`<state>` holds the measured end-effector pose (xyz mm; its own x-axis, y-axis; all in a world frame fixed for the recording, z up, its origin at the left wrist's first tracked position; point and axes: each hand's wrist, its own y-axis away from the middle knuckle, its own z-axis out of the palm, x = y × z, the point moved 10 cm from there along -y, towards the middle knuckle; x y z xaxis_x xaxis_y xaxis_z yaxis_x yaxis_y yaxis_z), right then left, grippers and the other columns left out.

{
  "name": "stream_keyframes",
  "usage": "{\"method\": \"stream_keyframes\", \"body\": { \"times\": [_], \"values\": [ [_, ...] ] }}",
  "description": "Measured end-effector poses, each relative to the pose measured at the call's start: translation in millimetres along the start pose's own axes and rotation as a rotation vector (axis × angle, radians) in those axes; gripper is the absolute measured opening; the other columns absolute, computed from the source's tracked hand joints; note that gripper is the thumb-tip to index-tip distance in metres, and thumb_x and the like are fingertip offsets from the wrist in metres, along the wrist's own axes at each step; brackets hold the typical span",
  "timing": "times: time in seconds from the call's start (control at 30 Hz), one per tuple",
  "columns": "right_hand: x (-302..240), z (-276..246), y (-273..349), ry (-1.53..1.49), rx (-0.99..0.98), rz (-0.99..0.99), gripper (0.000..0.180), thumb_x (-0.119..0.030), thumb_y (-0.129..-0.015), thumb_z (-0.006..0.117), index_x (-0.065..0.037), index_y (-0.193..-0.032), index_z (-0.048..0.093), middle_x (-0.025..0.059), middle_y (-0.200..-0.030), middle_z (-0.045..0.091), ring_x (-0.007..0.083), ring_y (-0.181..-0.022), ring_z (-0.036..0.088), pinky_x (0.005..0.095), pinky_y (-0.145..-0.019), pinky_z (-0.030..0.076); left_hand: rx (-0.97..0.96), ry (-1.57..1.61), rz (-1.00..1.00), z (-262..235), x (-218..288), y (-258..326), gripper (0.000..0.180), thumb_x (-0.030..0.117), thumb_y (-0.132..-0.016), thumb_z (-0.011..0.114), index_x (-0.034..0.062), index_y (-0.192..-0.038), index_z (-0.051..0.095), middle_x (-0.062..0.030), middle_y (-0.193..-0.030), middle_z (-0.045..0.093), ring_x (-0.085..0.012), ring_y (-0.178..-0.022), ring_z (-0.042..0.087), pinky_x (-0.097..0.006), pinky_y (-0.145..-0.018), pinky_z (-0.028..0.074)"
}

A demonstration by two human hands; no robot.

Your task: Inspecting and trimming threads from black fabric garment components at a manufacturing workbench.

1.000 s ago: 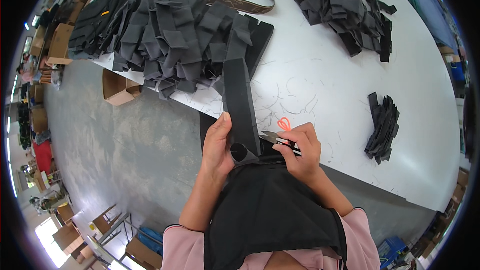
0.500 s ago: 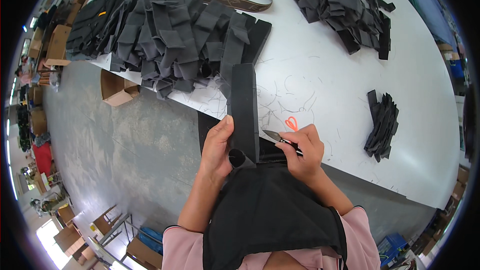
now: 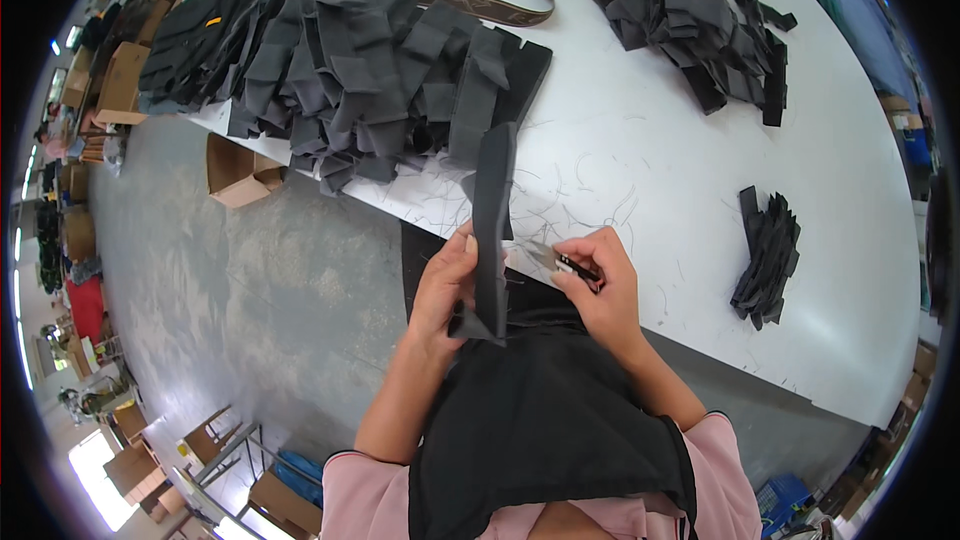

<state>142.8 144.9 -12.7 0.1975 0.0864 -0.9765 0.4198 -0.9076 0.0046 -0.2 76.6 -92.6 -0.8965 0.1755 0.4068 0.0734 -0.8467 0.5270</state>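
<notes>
In my left hand (image 3: 447, 282) is a long dark grey fabric strip (image 3: 492, 225), gripped near its middle by thumb and fingers. It stands roughly lengthwise in front of me, its lower end folded over by my wrist. My right hand (image 3: 606, 285) is closed round a pair of thread snips (image 3: 572, 265). Their blades point left toward the strip's edge, a small gap away. Cut thread bits (image 3: 575, 208) lie scattered on the white table just beyond both hands.
A large heap of dark fabric strips (image 3: 345, 70) covers the table's far left, with a patterned brown strap (image 3: 490, 8) behind it. Another pile (image 3: 690, 15) sits far right, and a small bundle (image 3: 767, 258) nearer right. An open cardboard box (image 3: 240, 175) is below the table's left edge.
The strip has turned in my left hand, from lying face-up to nearly edge-on, its lower end swinging. My right hand with the snips has shifted slightly left; the orange loop beside it no longer shows.
</notes>
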Motion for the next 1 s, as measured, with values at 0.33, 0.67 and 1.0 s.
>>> {"method": "stream_keyframes", "body": {
  "times": [0.33, 0.67, 1.0],
  "values": [
    [-17, 38, 9, 0.068, -0.012, -0.228, 0.026, 0.002, -0.066, 0.073, -0.003, -0.09, 0.063, 0.0067, -0.08, 0.055, 0.0191, -0.072, 0.054, 0.0271, -0.062, 0.043, -0.229, 0.464, -0.191, 33, -30, 4, 0.034, 0.014, -0.095, 0.037, -0.0029, -0.123, 0.045, -0.0034, -0.074, 0.044, -0.0147, -0.06, 0.045, -0.026, -0.051, 0.042],
    [-30, 43, 14, 0.157, 0.041, -0.389, 0.03, 0.0, -0.06, 0.076, -0.004, -0.087, 0.063, 0.0046, -0.076, 0.055, 0.0216, -0.069, 0.053, 0.0305, -0.058, 0.043, -0.189, 0.448, -0.172, 37, -33, -2, 0.029, 0.015, -0.094, 0.04, -0.0032, -0.116, 0.049, -0.0033, -0.071, 0.046, -0.0131, -0.065, 0.046, -0.022, -0.066, 0.041],
    [-26, 44, 13, 0.035, 0.02, -0.339, 0.03, 0.003, -0.061, 0.076, -0.002, -0.088, 0.064, 0.0058, -0.08, 0.056, 0.0212, -0.073, 0.056, 0.0293, -0.062, 0.047, -0.289, 0.516, -0.167, 45, -33, -1, 0.032, 0.013, -0.094, 0.037, -0.0037, -0.12, 0.046, -0.0036, -0.072, 0.045, -0.0138, -0.072, 0.043, -0.023, -0.073, 0.04]
  ]
}}
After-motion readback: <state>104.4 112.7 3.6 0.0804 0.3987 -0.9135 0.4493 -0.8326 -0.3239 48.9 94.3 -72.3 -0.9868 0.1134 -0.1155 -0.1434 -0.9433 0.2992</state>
